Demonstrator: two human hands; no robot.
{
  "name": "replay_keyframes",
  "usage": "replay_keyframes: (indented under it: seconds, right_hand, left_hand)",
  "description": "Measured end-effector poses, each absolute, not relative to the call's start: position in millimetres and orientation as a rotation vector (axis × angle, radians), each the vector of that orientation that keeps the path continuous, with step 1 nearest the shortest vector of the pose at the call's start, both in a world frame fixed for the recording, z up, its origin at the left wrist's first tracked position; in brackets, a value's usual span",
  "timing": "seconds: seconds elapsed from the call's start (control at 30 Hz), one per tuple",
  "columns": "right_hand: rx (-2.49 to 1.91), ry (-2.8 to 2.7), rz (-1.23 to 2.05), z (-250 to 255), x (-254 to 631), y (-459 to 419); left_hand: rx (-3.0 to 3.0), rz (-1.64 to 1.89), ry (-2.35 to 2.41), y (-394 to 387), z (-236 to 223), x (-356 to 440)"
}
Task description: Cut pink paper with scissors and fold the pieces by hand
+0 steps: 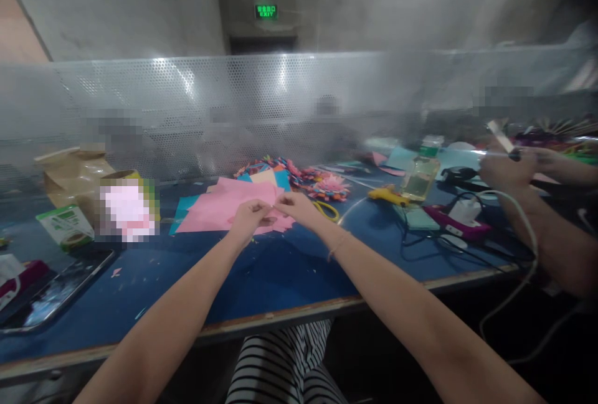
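Note:
Over a stack of pink paper sheets (210, 205), my left hand (252, 217) and my right hand (295, 208) meet almost fingertip to fingertip. Both are closed in a pinch. Whatever lies between the fingers is too small and blurred to name. Blue sheets (185, 206) stick out from under the pink ones at the left. Just right of my right hand, a yellow loop (328, 210), perhaps a scissors handle, rests on the table. Behind the sheets is a pile of colourful cut-paper pieces (322, 183), pink, orange and blue.
A phone (60, 289), a green-and-white pack (65, 226) and a brown paper bag (77, 173) are at the left. Rightward are a yellow glue gun (389, 197), a bottle (420, 173), a purple power strip (460, 226) with cables, and a co-worker's hands (514, 167). A perforated metal screen (261, 111) stands behind.

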State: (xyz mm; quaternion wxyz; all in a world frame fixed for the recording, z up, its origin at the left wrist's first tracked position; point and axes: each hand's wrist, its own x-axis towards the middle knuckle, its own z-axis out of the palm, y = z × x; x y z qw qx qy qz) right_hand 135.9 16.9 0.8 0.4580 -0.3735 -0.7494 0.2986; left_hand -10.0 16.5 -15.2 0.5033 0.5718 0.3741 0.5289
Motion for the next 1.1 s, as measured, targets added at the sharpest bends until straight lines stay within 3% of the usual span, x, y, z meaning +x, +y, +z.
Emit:
replay_keyframes:
  seconds: [0.6,0.9,1.1]
  right_hand:
    - [-0.913,-1.712,1.071,-11.3,150.2,36.4]
    - [-0.971,-1.597,0.970,-8.9,137.1,30.7]
    - [-0.920,-1.455,1.283,-12.1,137.9,31.3]
  left_hand:
    - [1.279,1.372,0.963,17.8,-14.0,-9.7]
    - [1.438,1.238,1.111,15.3,-14.2,-9.1]
    - [1.524,1.352,1.095,22.6,-19.7,-12.2]
